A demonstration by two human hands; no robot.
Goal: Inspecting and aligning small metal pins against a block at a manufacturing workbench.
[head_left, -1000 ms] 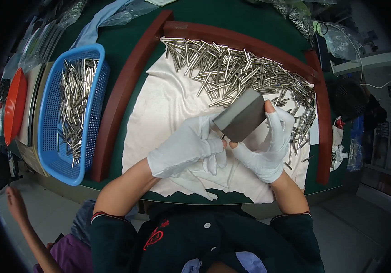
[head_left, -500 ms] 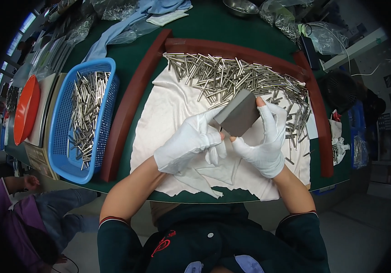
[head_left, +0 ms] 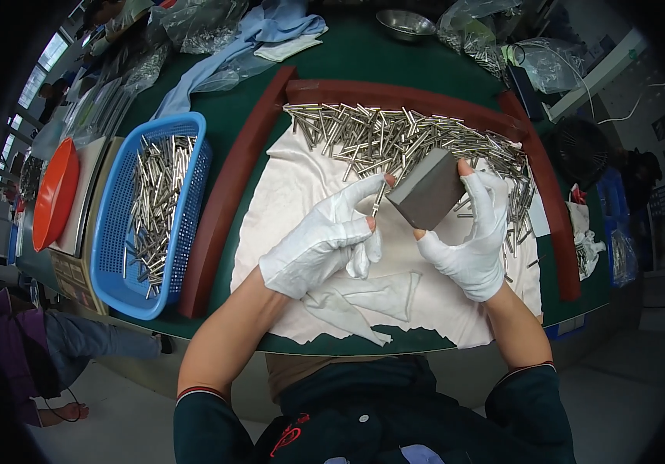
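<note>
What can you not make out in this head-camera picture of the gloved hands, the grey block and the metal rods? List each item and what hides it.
- Head view: the rod end in the white-gloved left hand, hidden by the grey rectangular block.
- The block's far face, covered by the white-gloved right hand.
- Lower rods in the blue plastic basket, buried under others.
- The round steel bowl, cut by the top edge.

Grey rectangular block [head_left: 427, 190] sits tilted on a corner, at about 1 o'clock from centre, thin metal rod [head_left: 379, 199] upright touching its left edge.
</note>
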